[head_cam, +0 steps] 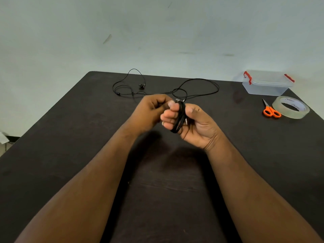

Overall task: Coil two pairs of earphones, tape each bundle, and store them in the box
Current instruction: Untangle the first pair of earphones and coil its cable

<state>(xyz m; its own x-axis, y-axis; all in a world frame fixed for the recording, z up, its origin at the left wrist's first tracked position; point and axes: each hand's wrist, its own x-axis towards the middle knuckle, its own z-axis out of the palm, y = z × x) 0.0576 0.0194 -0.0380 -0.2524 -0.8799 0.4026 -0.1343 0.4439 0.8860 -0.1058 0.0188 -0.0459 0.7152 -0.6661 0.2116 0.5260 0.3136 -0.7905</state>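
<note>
— Where is the coiled pair?
— Wound in black loops around the fingers of the right hand (188, 120), raised above the middle of the dark table (52, 137). Coil (179, 118) standing roughly upright, long axis running top to bottom, loops crossing the curled fingers.

— And the left hand?
— Left hand (151, 109) just beside the coil, touching or nearly touching the right fingertips. Fingers curled, apparently pinching the loose cable end at the top of the loops; exact contact blurred, hard to confirm.

— Right hand open or closed?
— Curled and gripping the coil, thumb up beside the loops.

— What comes next, likely?
— Probably finishing the last turn, then taping. Tape roll (290, 106) lying flat at the far right of the table, orange-handled scissors (270, 111) touching or just beside it on its left. Both well apart from the hands, on the right hand's side, so nearer that arm, though that hand is occupied.

— The second pair?
— Loose earphones (164, 88) sprawled uncoiled across the far edge of the table, beyond both hands.

— The box?
— Clear box (266, 83) with red clips at the far right corner, behind the tape, lid apparently on.
</note>
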